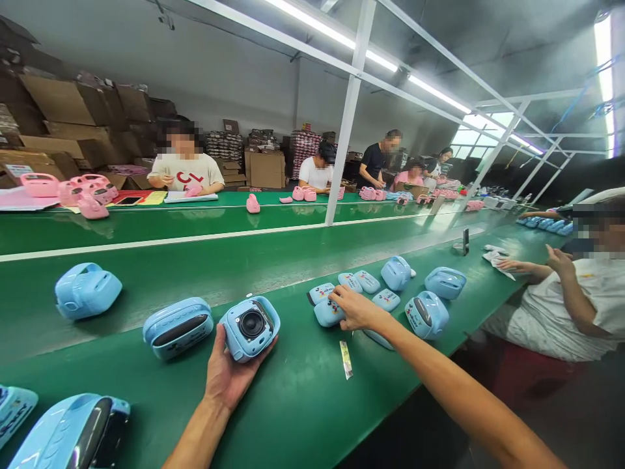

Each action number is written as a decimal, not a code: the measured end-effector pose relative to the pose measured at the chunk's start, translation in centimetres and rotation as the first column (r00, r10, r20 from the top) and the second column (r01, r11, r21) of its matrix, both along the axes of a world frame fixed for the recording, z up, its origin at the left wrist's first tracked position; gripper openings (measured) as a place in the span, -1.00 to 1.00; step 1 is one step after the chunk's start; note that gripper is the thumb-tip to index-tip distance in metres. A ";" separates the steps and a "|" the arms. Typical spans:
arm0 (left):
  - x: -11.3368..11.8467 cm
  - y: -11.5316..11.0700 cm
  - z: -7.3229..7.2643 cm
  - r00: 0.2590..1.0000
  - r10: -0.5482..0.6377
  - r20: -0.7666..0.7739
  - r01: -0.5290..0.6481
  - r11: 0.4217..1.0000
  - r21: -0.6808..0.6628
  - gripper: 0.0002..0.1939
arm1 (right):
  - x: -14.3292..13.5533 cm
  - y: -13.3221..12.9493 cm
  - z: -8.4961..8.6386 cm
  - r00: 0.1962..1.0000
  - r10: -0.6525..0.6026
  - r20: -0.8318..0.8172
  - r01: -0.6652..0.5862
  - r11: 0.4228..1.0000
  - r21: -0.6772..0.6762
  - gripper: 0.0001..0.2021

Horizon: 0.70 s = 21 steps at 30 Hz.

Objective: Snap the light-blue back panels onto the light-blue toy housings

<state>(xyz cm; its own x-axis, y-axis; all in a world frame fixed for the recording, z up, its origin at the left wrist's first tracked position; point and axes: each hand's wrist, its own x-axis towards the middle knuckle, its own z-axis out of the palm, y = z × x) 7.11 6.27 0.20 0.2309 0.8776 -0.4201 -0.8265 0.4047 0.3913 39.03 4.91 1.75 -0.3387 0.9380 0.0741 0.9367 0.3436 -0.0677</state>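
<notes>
My left hand (229, 374) cradles a light-blue portable speaker (247, 329) from below, fingers closed round it. Its front is uncovered, with a round black speaker cone inside and a carry handle on top. To the right, my right hand (359, 307) is reached out with its fingertips closed on a blue speaker cover (328, 314) that bears a cartoon print. Around it lie several similar covers, including one (387, 299) just beyond the hand and another (367, 281) farther back. Part of a blue cover (378, 339) shows beneath my right forearm.
Blue speakers stand on the green bench (293, 391) to the left (178, 327) and right (426, 315). A yellowish label strip (346, 360) lies near the right hand. A co-worker (566, 299) sits at right; others work across the belt among pink speakers (252, 203). A white post (349, 117) rises mid-belt.
</notes>
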 end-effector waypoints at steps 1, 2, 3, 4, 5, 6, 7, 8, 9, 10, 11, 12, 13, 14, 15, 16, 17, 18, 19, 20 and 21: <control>0.0 0.0 0.1 1.000 0.004 -0.012 -0.004 1.000 0.007 -0.53 | 0.1 -0.1 0.2 1.000 -0.008 -0.016 0.008 1.000 0.010 -0.44; 0.0 0.0 0.1 1.000 0.009 -0.023 -0.008 1.000 0.014 -0.54 | 0.2 -0.1 0.3 0.998 -0.023 -0.066 0.025 0.999 0.027 -0.41; 0.0 0.1 0.2 0.999 0.016 -0.030 -0.015 1.000 0.020 -0.55 | 0.2 -0.2 0.4 0.985 -0.045 -0.168 0.053 0.998 0.044 -0.39; 0.0 0.1 0.2 0.999 0.028 -0.033 -0.028 0.999 0.023 -0.58 | 0.1 -0.2 0.4 0.943 -0.070 -0.325 0.090 0.995 0.047 -0.38; 0.0 0.2 0.1 0.998 0.046 -0.036 -0.046 0.999 0.020 -0.61 | -0.2 -0.3 0.4 0.850 -0.092 -0.519 0.121 0.992 0.023 -0.38; -0.1 0.4 0.0 0.997 0.070 -0.041 -0.070 0.997 0.015 -0.65 | -0.6 -0.3 0.2 0.693 -0.111 -0.713 0.126 0.992 -0.033 -0.40; -0.2 0.5 -0.1 0.994 0.095 -0.049 -0.095 0.995 0.010 -0.69 | -1.3 -0.3 -0.1 0.493 -0.133 -0.860 0.086 0.991 -0.104 -0.43; -0.4 0.6 -0.2 0.992 0.116 -0.057 -0.115 0.993 0.008 -0.73 | -2.1 -0.2 -0.5 0.296 -0.162 -0.941 0.005 0.986 -0.168 -0.45; -0.5 0.7 -0.3 0.990 0.126 -0.063 -0.126 0.992 0.011 -0.75 | -3.1 -0.1 -0.9 0.124 -0.198 -0.972 -0.094 0.973 -0.210 -0.46; -0.6 0.8 -0.5 0.990 0.128 -0.066 -0.127 0.992 0.020 -0.77 | -4.3 0.0 -1.4 -0.011 -0.236 -0.972 -0.186 0.955 -0.230 -0.44; -0.8 0.8 -0.6 0.990 0.124 -0.067 -0.122 0.992 0.036 -0.76 | -5.6 0.3 -1.9 -0.108 -0.270 -0.957 -0.258 0.937 -0.235 -0.41; -0.9 0.8 -0.7 0.991 0.114 -0.070 -0.111 0.993 0.051 -0.75 | -6.9 0.5 -2.2 -0.176 -0.298 -0.938 -0.308 0.922 -0.235 -0.39; -1.0 0.8 -0.7 0.991 0.103 -0.082 -0.098 0.993 0.064 -0.72 | -8.3 0.8 -2.5 -0.219 -0.317 -0.923 -0.338 0.912 -0.233 -0.38; -1.1 0.8 -0.8 0.989 0.095 -0.110 -0.086 0.993 0.081 -0.68 | -9.5 1.1 -2.7 -0.239 -0.330 -0.913 -0.357 0.905 -0.233 -0.39; -1.2 0.8 -0.8 0.983 0.095 -0.157 -0.078 0.991 0.111 -0.61 | -10.7 1.5 -2.7 -0.235 -0.333 -0.913 -0.366 0.901 -0.234 -0.41; -1.3 0.7 -0.9 0.972 0.103 -0.213 -0.071 0.986 0.151 -0.52 | -11.8 1.8 -2.7 -0.207 -0.322 -0.924 -0.364 0.902 -0.232 -0.44; -1.4 0.7 -0.9 0.956 0.118 -0.268 -0.066 0.979 0.195 -0.43 | -12.8 2.1 -2.5 -0.156 -0.299 -0.941 -0.350 0.908 -0.230 -0.46; -1.4 0.6 -1.0 0.939 0.137 -0.316 -0.061 0.969 0.239 -0.34 | -13.7 2.3 -2.4 -0.090 -0.270 -0.959 -0.320 0.919 -0.229 -0.46; -1.4 0.6 -1.1 0.923 0.155 -0.353 -0.054 0.959 0.279 -0.26 | -14.4 2.5 -2.2 -0.014 -0.240 -0.971 -0.276 0.934 -0.227 -0.43; -1.4 0.5 -1.1 0.911 0.165 -0.379 -0.044 0.951 0.306 -0.20 | -15.0 2.6 -2.0 0.066 -0.210 -0.976 -0.222 0.950 -0.219 -0.39; -1.4 0.4 -1.1 0.903 0.166 -0.397 -0.033 0.947 0.320 -0.14 | -15.6 2.6 -1.9 0.150 -0.179 -0.972 -0.167 0.965 -0.204 -0.35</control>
<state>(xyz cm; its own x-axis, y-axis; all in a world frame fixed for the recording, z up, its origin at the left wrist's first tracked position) 5.69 6.65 -0.94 -0.0011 0.9850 -0.1723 -0.5916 0.1383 0.7942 23.46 7.50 -0.14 -0.1355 0.9798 0.1469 0.0166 0.1505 -0.9885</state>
